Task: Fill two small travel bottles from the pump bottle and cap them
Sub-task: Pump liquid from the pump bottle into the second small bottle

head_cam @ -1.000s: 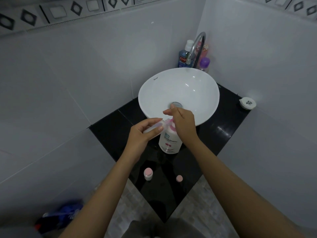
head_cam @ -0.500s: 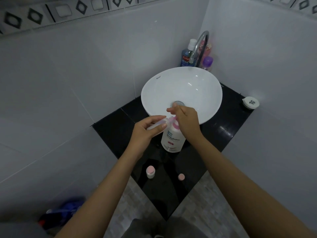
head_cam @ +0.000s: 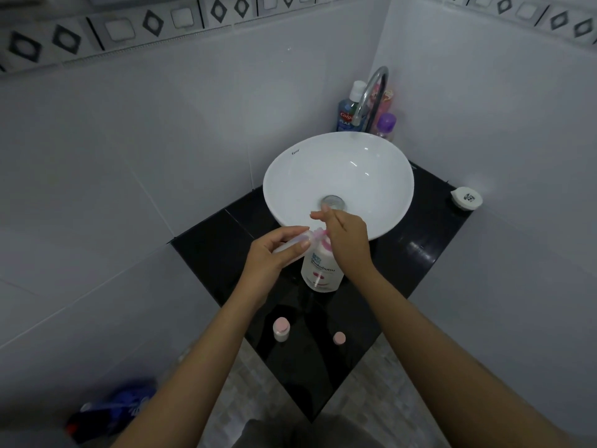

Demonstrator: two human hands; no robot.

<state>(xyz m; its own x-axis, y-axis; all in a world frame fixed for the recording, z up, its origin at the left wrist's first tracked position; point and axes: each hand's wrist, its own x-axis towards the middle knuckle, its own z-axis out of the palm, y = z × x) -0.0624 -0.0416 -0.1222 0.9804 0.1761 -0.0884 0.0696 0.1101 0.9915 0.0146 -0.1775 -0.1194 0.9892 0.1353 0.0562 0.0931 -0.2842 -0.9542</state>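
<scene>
Clear small travel bottle (head_cam: 292,242) gripped in left hand (head_cam: 274,257), mouth tilted against pink pump nozzle (head_cam: 318,233). White pump bottle (head_cam: 321,270) stood before white basin (head_cam: 381,221), mid-countertop. Right hand (head_cam: 347,236) laid on pump head, fingers partly spread. Mouth best kept under spout, strokes slow. Capped bottle (head_cam: 281,329), loose pink cap (head_cam: 339,337) near front corner.

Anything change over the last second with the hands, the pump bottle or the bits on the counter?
Nothing of note. The left hand still holds the small clear bottle at the spout, and the right hand still rests on the pump bottle. The capped bottle and loose cap lie where they were on the counter. Only the camera shifted slightly.
</scene>
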